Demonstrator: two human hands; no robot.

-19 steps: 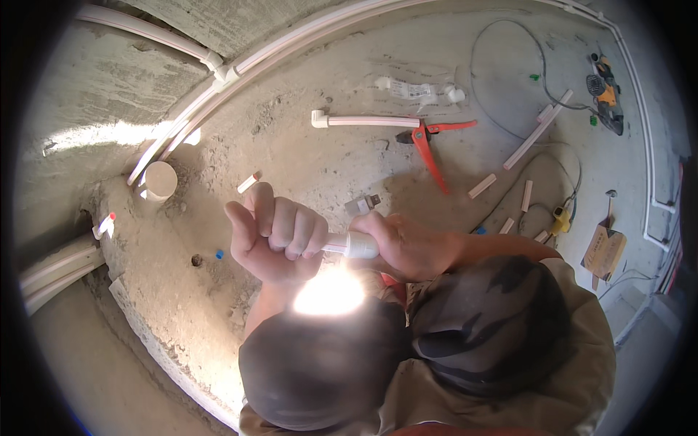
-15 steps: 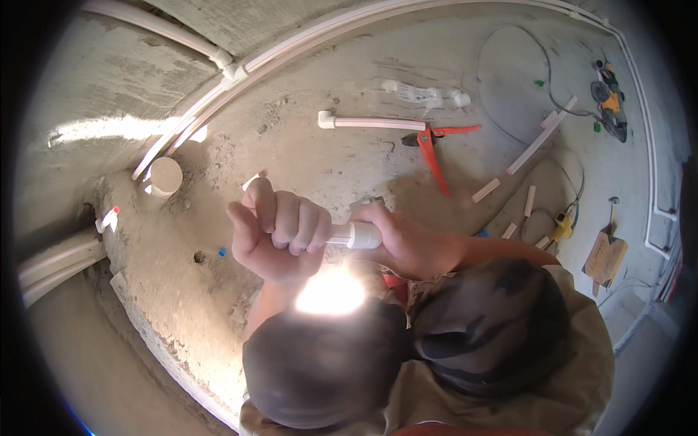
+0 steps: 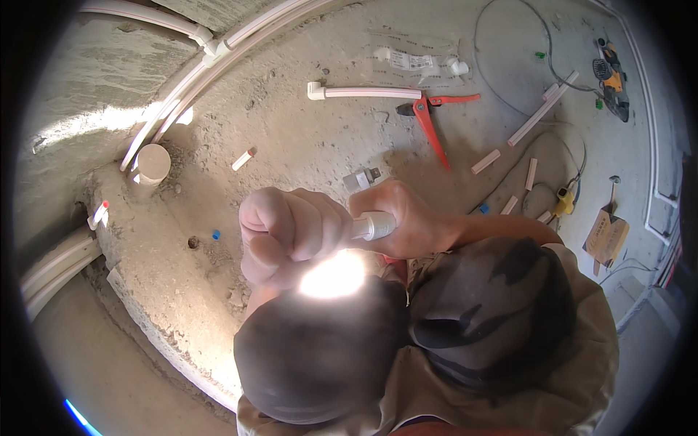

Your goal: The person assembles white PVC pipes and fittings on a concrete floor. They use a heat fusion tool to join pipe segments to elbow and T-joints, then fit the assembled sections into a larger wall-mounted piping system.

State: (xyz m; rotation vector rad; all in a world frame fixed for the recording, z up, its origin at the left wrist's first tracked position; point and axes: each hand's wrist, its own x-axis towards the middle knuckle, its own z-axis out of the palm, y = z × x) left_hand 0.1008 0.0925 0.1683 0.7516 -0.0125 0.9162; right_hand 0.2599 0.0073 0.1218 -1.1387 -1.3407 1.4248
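My left hand [image 3: 294, 227] is closed in a fist around a white plastic pipe, whose short stretch [image 3: 359, 228] shows beside the knuckles. On that pipe's end sits a white pipe fitting [image 3: 378, 225], and my right hand [image 3: 413, 218] is wrapped round it from the right. The fitting's far end is hidden in my right palm. Both hands are close together above my dark-clad knees. Beyond them on the floor lies a small grey metal-looking piece [image 3: 361, 179]. Farther off, red-handled pipe cutters [image 3: 429, 120] lie against a white pipe with an elbow [image 3: 371, 92].
Cut pipe pieces [image 3: 486, 161] are scattered at right, near a yellow tool [image 3: 563, 203] with a cord. A yellow-black power tool [image 3: 612, 80] lies at far right. Fittings in a clear bag [image 3: 414, 62] lie beyond. A round stub [image 3: 153, 164] stands by the left wall pipes.
My left thumb has folded down and the fist has turned on the pipe. The fitting has tilted and shifted slightly right and up. The whole view has shifted a little.
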